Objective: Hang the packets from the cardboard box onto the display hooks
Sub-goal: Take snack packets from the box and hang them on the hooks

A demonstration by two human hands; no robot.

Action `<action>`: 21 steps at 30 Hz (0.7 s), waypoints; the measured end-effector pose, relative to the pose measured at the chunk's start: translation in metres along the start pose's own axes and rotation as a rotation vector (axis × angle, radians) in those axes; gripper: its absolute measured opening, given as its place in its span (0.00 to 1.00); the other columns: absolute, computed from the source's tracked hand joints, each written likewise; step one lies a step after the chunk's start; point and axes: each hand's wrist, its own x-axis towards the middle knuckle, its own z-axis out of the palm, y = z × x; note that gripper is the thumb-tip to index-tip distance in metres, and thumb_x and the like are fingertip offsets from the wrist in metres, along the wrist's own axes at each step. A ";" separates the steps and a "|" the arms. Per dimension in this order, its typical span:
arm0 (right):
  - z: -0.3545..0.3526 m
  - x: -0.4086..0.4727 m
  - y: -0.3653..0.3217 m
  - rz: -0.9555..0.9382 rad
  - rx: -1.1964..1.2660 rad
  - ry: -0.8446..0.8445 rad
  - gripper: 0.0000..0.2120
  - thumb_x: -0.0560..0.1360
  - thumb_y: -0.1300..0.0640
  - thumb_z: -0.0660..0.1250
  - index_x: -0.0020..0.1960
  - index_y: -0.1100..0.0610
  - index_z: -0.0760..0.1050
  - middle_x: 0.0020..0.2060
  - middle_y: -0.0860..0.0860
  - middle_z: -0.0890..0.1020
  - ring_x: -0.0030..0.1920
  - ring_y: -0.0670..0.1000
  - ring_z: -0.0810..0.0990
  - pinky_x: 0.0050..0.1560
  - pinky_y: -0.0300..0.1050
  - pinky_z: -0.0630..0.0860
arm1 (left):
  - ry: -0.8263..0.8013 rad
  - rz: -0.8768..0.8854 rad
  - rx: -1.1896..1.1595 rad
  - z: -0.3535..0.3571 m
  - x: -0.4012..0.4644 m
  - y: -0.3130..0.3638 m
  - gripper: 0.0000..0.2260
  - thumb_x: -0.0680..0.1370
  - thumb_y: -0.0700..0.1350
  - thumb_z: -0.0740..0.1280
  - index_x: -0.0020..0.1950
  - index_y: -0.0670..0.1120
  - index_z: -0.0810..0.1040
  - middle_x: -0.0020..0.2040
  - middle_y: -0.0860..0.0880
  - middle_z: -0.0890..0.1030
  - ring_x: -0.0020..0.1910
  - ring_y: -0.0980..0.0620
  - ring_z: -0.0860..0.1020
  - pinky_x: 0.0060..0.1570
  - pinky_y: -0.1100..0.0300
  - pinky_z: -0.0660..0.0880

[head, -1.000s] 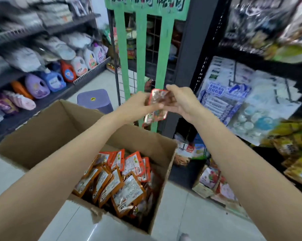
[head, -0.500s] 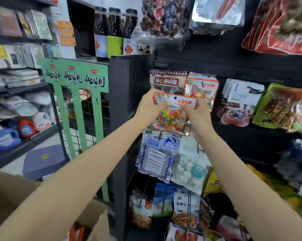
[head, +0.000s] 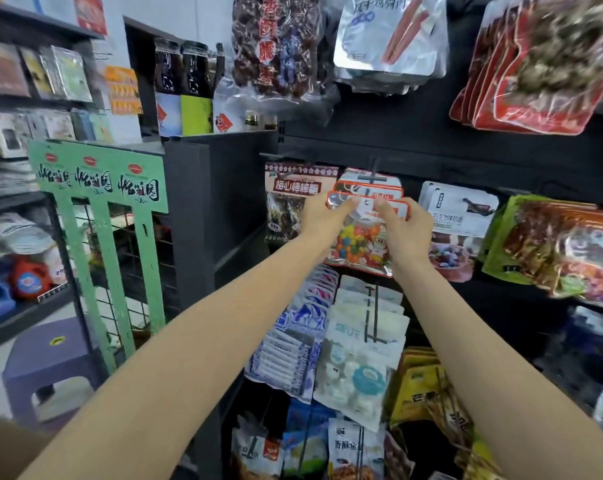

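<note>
Black shelving packed with snacks — both hands point(head: 364, 221) pinch the candy packet point(head: 361, 244) by its top corners. Light, crinkly, floppy; keep holding at 12 o'clock.

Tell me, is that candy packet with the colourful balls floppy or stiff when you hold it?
Probably floppy: the candy packet is thin shiny film, and the left hand and right hand both pinch its top edge. It likely hangs bottom-heavy, since the round candies sit low in it. The glossy film may feel a bit slippery.
</note>
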 end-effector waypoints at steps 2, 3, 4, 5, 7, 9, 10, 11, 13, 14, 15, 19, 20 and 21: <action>0.000 0.004 0.002 -0.033 -0.038 0.000 0.03 0.75 0.49 0.68 0.46 0.48 0.77 0.47 0.48 0.83 0.48 0.48 0.83 0.54 0.54 0.79 | -0.003 0.016 -0.001 0.001 0.002 -0.003 0.08 0.76 0.46 0.68 0.51 0.43 0.79 0.49 0.45 0.82 0.48 0.50 0.80 0.44 0.62 0.74; 0.000 0.007 0.003 -0.051 -0.055 -0.001 0.04 0.75 0.50 0.68 0.48 0.49 0.77 0.47 0.47 0.83 0.48 0.47 0.82 0.54 0.53 0.80 | -0.001 0.027 0.002 0.001 0.003 -0.005 0.08 0.76 0.47 0.68 0.51 0.43 0.79 0.49 0.44 0.82 0.49 0.49 0.80 0.45 0.61 0.74; 0.000 0.008 0.002 -0.073 -0.072 -0.004 0.04 0.75 0.50 0.67 0.48 0.49 0.76 0.46 0.46 0.82 0.48 0.47 0.82 0.54 0.53 0.80 | 0.002 0.039 0.005 0.000 0.004 -0.005 0.08 0.76 0.47 0.68 0.50 0.43 0.79 0.49 0.44 0.82 0.48 0.49 0.79 0.44 0.62 0.74; 0.000 0.010 0.002 -0.097 -0.093 -0.006 0.03 0.75 0.50 0.67 0.48 0.48 0.76 0.44 0.44 0.81 0.48 0.46 0.82 0.54 0.52 0.79 | 0.000 0.049 0.006 0.000 0.006 -0.005 0.07 0.77 0.47 0.68 0.49 0.43 0.78 0.47 0.44 0.81 0.46 0.51 0.79 0.43 0.63 0.73; -0.001 0.013 0.001 -0.148 -0.146 -0.007 0.02 0.75 0.51 0.68 0.47 0.48 0.76 0.42 0.42 0.80 0.48 0.46 0.81 0.54 0.51 0.79 | -0.017 0.062 0.007 -0.001 0.008 -0.003 0.05 0.77 0.45 0.68 0.47 0.44 0.78 0.44 0.47 0.80 0.42 0.55 0.77 0.40 0.65 0.71; -0.003 0.015 0.002 -0.182 -0.191 -0.003 0.02 0.76 0.51 0.67 0.47 0.49 0.75 0.42 0.42 0.79 0.47 0.45 0.80 0.53 0.49 0.79 | -0.038 0.079 0.010 -0.001 0.010 -0.002 0.03 0.77 0.44 0.68 0.45 0.45 0.78 0.42 0.50 0.80 0.40 0.57 0.77 0.40 0.66 0.71; -0.003 0.015 0.003 -0.196 -0.209 -0.003 0.03 0.76 0.52 0.67 0.47 0.50 0.75 0.42 0.43 0.78 0.46 0.44 0.79 0.53 0.47 0.78 | -0.042 0.091 0.017 -0.002 0.010 -0.002 0.03 0.77 0.44 0.68 0.44 0.46 0.78 0.41 0.51 0.80 0.40 0.58 0.78 0.39 0.67 0.71; -0.005 0.015 0.004 -0.212 -0.225 -0.005 0.03 0.76 0.52 0.67 0.47 0.51 0.76 0.42 0.43 0.78 0.46 0.43 0.79 0.52 0.45 0.78 | -0.048 0.102 0.030 -0.002 0.010 -0.004 0.03 0.77 0.45 0.68 0.44 0.46 0.78 0.41 0.51 0.80 0.39 0.59 0.78 0.38 0.69 0.71; -0.005 0.014 0.007 -0.237 -0.255 -0.008 0.05 0.76 0.52 0.67 0.48 0.53 0.77 0.43 0.43 0.79 0.46 0.43 0.79 0.50 0.42 0.77 | -0.058 0.119 0.055 -0.004 0.010 -0.008 0.03 0.77 0.45 0.68 0.45 0.47 0.78 0.41 0.52 0.81 0.40 0.60 0.78 0.37 0.69 0.72; -0.006 0.014 0.009 -0.246 -0.264 -0.008 0.06 0.76 0.52 0.67 0.48 0.54 0.77 0.43 0.44 0.79 0.46 0.43 0.79 0.48 0.40 0.76 | -0.060 0.122 0.075 -0.004 0.011 -0.009 0.04 0.77 0.46 0.68 0.44 0.47 0.78 0.41 0.52 0.81 0.39 0.59 0.79 0.38 0.68 0.73; -0.006 0.014 0.010 -0.257 -0.269 -0.006 0.06 0.76 0.52 0.67 0.48 0.54 0.77 0.43 0.44 0.79 0.45 0.43 0.79 0.46 0.38 0.75 | -0.056 0.128 0.110 -0.005 0.012 -0.010 0.05 0.76 0.46 0.68 0.42 0.48 0.77 0.39 0.52 0.80 0.39 0.57 0.79 0.39 0.66 0.74; -0.003 0.016 0.008 -0.290 -0.323 -0.013 0.04 0.76 0.56 0.66 0.49 0.56 0.75 0.43 0.46 0.78 0.38 0.40 0.75 0.38 0.30 0.68 | -0.066 0.141 0.266 -0.011 0.020 -0.003 0.10 0.76 0.47 0.68 0.38 0.44 0.76 0.36 0.50 0.78 0.36 0.54 0.77 0.39 0.61 0.74; -0.003 0.017 0.008 -0.293 -0.338 -0.014 0.04 0.76 0.56 0.66 0.49 0.56 0.74 0.43 0.46 0.78 0.38 0.41 0.75 0.37 0.30 0.68 | -0.076 0.147 0.300 -0.011 0.021 -0.001 0.09 0.76 0.47 0.68 0.38 0.45 0.75 0.37 0.51 0.78 0.37 0.54 0.77 0.39 0.62 0.73; -0.003 0.019 0.008 -0.303 -0.360 -0.011 0.04 0.77 0.56 0.66 0.48 0.55 0.73 0.43 0.46 0.78 0.38 0.41 0.74 0.37 0.31 0.69 | -0.076 0.166 0.340 -0.010 0.022 0.000 0.08 0.76 0.47 0.68 0.40 0.47 0.74 0.38 0.52 0.77 0.37 0.55 0.76 0.38 0.63 0.72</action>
